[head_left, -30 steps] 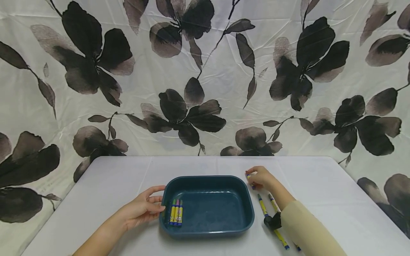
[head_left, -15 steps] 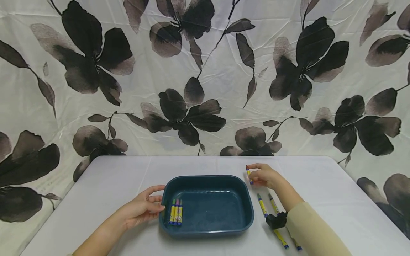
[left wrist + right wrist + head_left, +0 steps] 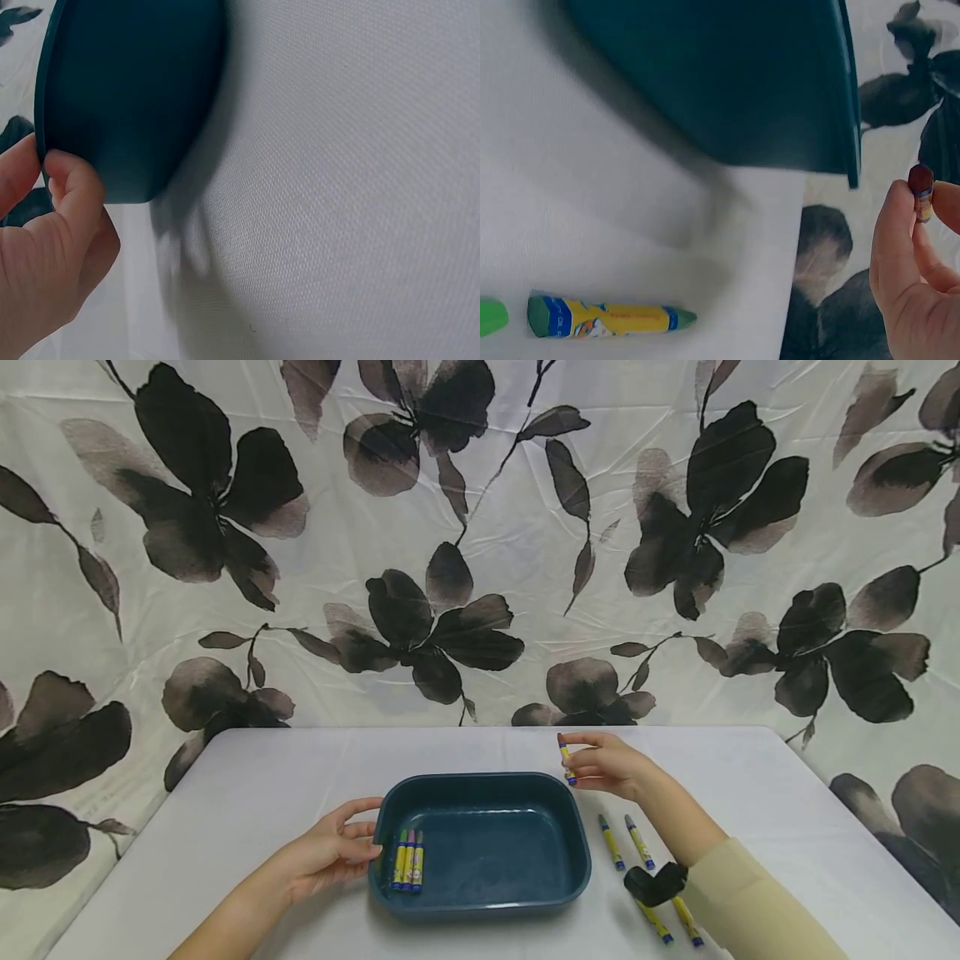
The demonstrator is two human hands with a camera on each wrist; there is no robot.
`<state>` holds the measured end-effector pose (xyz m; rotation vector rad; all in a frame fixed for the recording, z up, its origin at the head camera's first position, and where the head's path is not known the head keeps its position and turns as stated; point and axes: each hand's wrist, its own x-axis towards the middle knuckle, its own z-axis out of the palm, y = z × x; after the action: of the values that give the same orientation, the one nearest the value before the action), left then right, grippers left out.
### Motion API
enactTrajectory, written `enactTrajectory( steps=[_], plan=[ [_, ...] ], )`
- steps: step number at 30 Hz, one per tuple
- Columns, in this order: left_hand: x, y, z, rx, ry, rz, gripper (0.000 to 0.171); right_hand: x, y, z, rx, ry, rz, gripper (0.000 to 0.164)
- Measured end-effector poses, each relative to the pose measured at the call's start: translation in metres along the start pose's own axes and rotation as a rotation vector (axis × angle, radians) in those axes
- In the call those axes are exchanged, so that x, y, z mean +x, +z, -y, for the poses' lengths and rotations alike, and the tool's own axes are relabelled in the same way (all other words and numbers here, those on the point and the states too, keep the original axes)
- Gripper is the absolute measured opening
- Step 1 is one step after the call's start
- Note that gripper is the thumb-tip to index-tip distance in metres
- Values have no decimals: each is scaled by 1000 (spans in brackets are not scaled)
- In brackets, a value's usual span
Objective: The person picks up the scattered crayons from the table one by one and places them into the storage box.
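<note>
My left hand (image 3: 326,847) grips the left rim of a dark teal tray (image 3: 495,860), thumb on one side of the wall and fingers on the other; the left wrist view shows this pinch on the rim (image 3: 42,97). Three crayons (image 3: 407,862) with yellow wrappers lie side by side at the tray's left end. Beyond its back right corner, my right hand (image 3: 611,766) pinches a crayon (image 3: 567,764) between thumb and fingers, tilted, its dark reddish-brown end (image 3: 921,178) showing in the right wrist view.
To the right of the tray lie several more crayons, among them a green one (image 3: 622,319) and one with a greyish tip (image 3: 639,842). A black strap-like piece (image 3: 656,885) at my right wrist overlaps them. White cloth (image 3: 285,760) covers the table, with a floral curtain (image 3: 480,568) behind.
My right hand has carried the pinched crayon up and leftward, towards the tray's back right corner. My left hand keeps its grip on the rim.
</note>
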<state>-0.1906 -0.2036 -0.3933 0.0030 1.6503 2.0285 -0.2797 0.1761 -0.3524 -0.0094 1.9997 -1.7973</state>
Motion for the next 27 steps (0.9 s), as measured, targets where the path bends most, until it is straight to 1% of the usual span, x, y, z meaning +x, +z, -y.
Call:
enactTrajectory(
  steps=[3, 8, 17, 21, 27],
  plan=[
    [0, -1, 1, -3, 3, 4, 79, -3, 7, 2, -8, -24, 27, 55],
    [0, -1, 2, -12, 6, 19, 79, -8, 17, 4, -11, -41, 43, 53],
    [0, -1, 3, -26, 3, 35, 79, -9, 32, 0, 8, -26, 108, 53],
    [1, -1, 2, -23, 8, 42, 78, -8, 40, -3, 19, -21, 119, 52],
    [0, -2, 1, -5, 11, 26, 78, -4, 59, -5, 62, -2, 112, 53]
  ],
)
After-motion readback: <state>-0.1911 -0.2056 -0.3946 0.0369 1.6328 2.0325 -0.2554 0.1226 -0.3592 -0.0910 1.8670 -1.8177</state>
